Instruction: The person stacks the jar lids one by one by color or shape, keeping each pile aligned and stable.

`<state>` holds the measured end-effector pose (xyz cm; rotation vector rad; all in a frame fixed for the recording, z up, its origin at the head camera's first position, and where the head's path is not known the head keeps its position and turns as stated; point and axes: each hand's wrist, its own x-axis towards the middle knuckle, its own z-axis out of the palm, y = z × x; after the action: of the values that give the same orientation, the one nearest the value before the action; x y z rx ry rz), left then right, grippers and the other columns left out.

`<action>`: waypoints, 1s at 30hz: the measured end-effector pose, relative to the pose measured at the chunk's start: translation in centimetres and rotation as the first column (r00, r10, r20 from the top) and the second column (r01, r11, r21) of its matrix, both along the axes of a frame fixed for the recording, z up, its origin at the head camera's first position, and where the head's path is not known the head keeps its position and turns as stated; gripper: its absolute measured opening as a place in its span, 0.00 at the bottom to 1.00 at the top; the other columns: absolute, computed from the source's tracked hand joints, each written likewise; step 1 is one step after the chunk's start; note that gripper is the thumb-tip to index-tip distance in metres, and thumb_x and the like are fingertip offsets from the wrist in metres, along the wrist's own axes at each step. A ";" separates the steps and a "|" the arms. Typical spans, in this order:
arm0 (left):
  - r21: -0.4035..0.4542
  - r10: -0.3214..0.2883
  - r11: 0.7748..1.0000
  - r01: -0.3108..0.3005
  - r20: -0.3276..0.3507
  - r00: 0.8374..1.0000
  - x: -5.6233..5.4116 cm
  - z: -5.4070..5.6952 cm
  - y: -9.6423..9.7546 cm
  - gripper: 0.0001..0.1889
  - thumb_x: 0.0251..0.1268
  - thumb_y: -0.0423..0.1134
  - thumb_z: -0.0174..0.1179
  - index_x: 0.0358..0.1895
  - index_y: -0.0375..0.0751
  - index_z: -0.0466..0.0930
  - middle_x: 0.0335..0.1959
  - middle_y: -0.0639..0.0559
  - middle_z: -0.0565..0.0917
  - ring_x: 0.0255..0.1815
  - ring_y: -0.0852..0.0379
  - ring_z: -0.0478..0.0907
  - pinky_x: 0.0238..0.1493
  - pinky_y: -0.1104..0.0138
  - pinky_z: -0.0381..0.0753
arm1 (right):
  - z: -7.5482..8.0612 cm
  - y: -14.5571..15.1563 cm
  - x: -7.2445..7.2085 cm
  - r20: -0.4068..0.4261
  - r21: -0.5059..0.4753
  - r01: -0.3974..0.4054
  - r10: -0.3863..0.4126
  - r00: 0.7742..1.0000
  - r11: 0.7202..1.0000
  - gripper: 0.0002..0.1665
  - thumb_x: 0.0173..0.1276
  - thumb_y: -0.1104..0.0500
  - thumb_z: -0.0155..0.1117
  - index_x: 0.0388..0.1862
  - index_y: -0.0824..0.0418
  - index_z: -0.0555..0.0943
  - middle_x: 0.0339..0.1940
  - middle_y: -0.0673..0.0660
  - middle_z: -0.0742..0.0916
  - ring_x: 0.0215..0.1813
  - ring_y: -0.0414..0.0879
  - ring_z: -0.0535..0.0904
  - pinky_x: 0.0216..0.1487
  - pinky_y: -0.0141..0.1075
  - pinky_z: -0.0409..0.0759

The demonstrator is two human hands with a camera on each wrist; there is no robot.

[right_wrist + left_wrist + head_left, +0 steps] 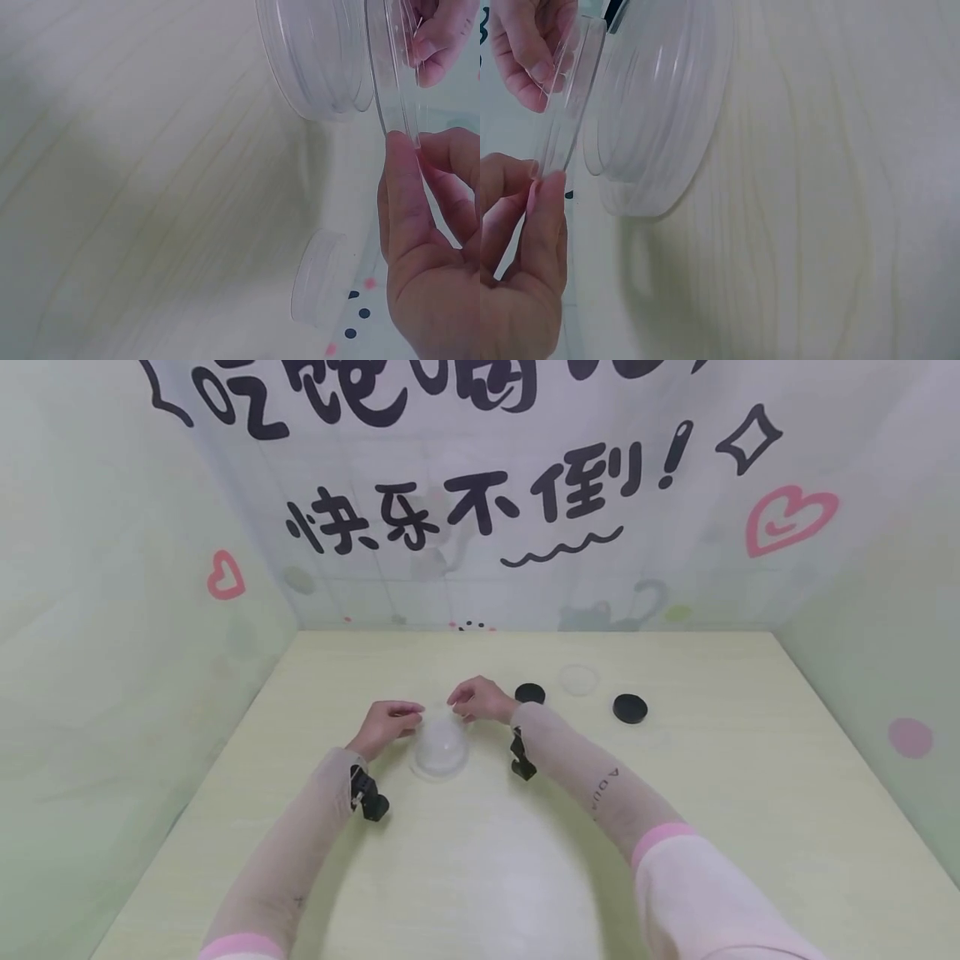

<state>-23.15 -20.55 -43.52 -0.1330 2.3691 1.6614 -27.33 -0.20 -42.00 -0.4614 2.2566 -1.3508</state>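
Note:
My left hand and right hand face each other over the middle of the table. Between them they hold a clear, shallow round plastic lid, each pinching its edge between thumb and fingers. In the right wrist view the lid stands nearly edge-on. Right by it, on the table, is a stack of clear, round, stepped plastic pieces, widest at the bottom. The stack shows its ribbed side and broad base in the left wrist view, close beside the lid.
Two black round discs lie right of the hands, the nearer one partly behind the right wrist. A clear shallow round piece lies between and behind them. Fabric walls with printed writing enclose the pale wood-grain table.

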 end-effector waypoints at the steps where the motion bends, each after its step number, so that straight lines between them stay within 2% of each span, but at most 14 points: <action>1: 0.000 -0.003 1.000 0.003 0.000 1.000 0.1 0.0 0.0 0.15 0.58 0.30 0.56 0.49 0.31 0.75 0.48 0.39 0.76 0.44 0.53 0.75 0.43 0.67 0.77 | -0.1 0.0 0.0 -0.003 -0.003 -0.006 0.006 1.000 1.000 0.11 0.60 0.69 0.57 0.43 0.69 0.78 0.39 0.60 0.81 0.39 0.51 0.79 0.36 0.32 0.79; 11: -0.004 -0.084 0.996 0.084 0.001 0.996 0.7 0.1 -0.4 0.16 0.57 0.32 0.57 0.49 0.29 0.75 0.45 0.38 0.78 0.40 0.54 0.76 0.42 0.66 0.77 | -0.4 0.4 0.9 -0.014 -0.025 -0.050 0.050 0.999 0.998 0.11 0.59 0.71 0.56 0.41 0.70 0.78 0.35 0.61 0.82 0.34 0.47 0.79 0.36 0.34 0.79; 20: -0.022 -0.109 0.994 0.110 0.051 0.993 1.0 -0.6 -0.8 0.16 0.57 0.33 0.58 0.49 0.31 0.75 0.47 0.38 0.77 0.42 0.52 0.76 0.42 0.66 0.77 | -0.7 0.2 1.4 -0.008 0.001 -0.061 0.061 0.998 0.998 0.11 0.57 0.72 0.57 0.40 0.70 0.79 0.33 0.59 0.82 0.31 0.45 0.79 0.34 0.31 0.79; 30: -0.032 -0.123 0.992 0.124 0.048 0.991 1.5 -0.6 -0.8 0.15 0.58 0.32 0.57 0.48 0.30 0.76 0.46 0.39 0.77 0.42 0.52 0.76 0.40 0.65 0.78 | -1.0 0.1 1.5 -0.002 0.004 -0.068 0.068 0.998 0.998 0.10 0.56 0.72 0.57 0.39 0.70 0.79 0.32 0.59 0.83 0.30 0.44 0.79 0.33 0.31 0.79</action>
<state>-21.69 -21.37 -44.11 -0.0296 2.3229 1.5445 -25.82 -0.08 -43.04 -0.5340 2.2236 -1.3126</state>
